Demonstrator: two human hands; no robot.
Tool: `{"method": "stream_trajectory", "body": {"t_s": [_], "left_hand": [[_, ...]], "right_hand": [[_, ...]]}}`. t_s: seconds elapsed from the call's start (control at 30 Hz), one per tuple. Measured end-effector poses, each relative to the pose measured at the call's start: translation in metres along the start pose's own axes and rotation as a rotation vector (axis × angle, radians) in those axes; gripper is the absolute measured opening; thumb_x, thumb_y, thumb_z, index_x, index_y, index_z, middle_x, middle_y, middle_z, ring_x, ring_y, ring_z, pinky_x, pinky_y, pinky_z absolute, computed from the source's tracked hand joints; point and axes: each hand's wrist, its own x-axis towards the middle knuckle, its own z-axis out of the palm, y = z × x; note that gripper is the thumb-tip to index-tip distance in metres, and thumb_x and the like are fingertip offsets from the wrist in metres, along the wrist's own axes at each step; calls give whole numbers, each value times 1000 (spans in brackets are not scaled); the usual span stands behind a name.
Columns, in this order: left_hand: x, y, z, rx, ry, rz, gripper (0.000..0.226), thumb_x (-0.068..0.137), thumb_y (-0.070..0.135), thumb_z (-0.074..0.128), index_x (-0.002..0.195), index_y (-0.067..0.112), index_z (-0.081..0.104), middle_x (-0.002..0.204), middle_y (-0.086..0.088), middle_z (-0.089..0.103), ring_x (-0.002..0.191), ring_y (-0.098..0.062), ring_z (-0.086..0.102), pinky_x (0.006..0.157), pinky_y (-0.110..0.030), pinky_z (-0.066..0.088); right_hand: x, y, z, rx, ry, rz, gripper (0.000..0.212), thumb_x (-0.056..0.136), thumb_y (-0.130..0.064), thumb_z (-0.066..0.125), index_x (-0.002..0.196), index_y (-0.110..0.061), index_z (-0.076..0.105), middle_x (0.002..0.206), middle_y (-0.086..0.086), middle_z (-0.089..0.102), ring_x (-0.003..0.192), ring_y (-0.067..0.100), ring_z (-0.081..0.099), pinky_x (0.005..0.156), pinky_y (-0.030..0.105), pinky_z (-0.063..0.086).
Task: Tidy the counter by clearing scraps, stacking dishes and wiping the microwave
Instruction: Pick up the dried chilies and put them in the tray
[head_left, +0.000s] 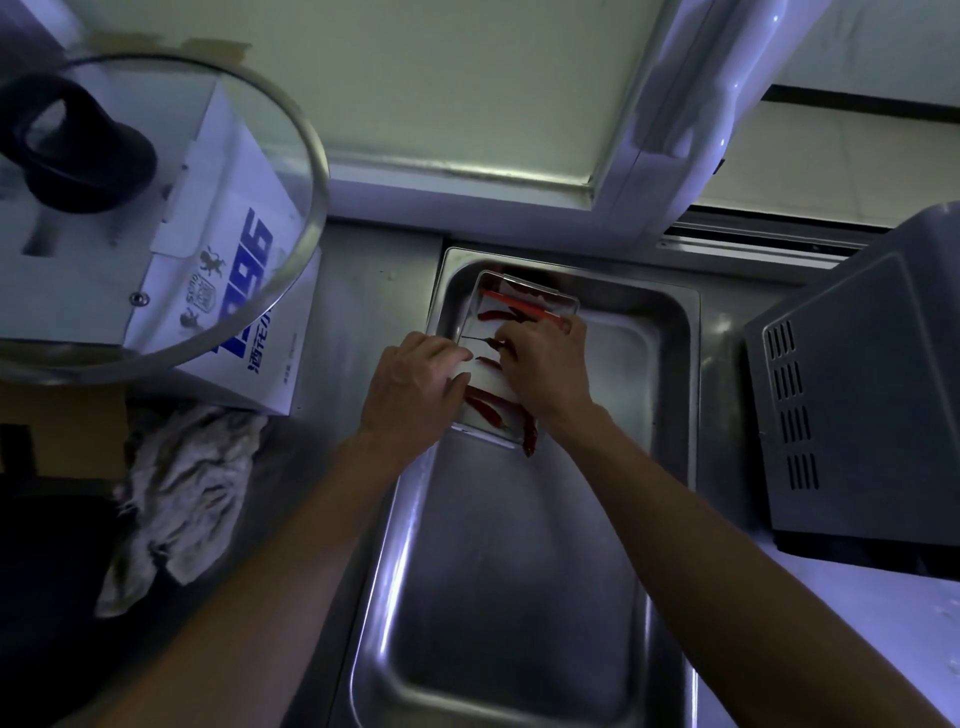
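A small rectangular metal tray (566, 304) rests at the far end of a large steel basin (519, 571). Several dried red chili peppers (493, 408) lie in it, and one hangs over its near rim. A red stick-like utensil (524, 306) lies across its far end. My left hand (415, 387) grips the tray's left edge, its fingers curled over the white bottom. My right hand (548, 366) reaches in from the right and pinches a dark-stemmed chili (491, 343) between its fingertips. The grey microwave (857, 389) stands at the right with its vented side towards me.
A crumpled grey cloth (187, 483) lies on the counter to the left of the basin. Behind it is a white box with blue print (249, 291), and a glass lid (291, 249) with a black knob rests on top. A white window frame (649, 156) runs along the back.
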Motion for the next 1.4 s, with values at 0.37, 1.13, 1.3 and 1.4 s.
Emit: {"method": "stream_trajectory", "body": {"t_s": [0.37,1.13,1.3,1.4], "left_hand": [[-20,42,-20,41,18,5,25,90,23,66,114,17,67,113,1,68,107,-23,57,84,-41,44],[-211,303,44,-76,-121,199,27,89,22,67,115,17,70,116,1,70,111,-24,60,91,-43,48],[-238,359,79,-78,-197,267,29,90,22,67,117,14,70,116,-2,70,111,-27,60,92,-43,48],[-248,386,98,-65,-254,288,30,91,25,65,119,17,69,119,1,68,114,-24,57,93,-41,45]], "right_hand": [[-80,8,-53,98,86,-22,23,90,-9,64,110,-14,73,107,5,74,102,27,66,93,47,48],[-426,135,-153,298,78,431,29,92,-19,65,120,-19,70,119,3,69,106,24,64,89,36,52],[-489,173,-163,288,108,524,29,89,-20,67,118,-19,71,116,2,72,104,23,66,87,35,53],[-519,194,-168,275,114,571,29,88,-20,68,116,-19,72,116,3,73,99,24,69,84,33,54]]}}
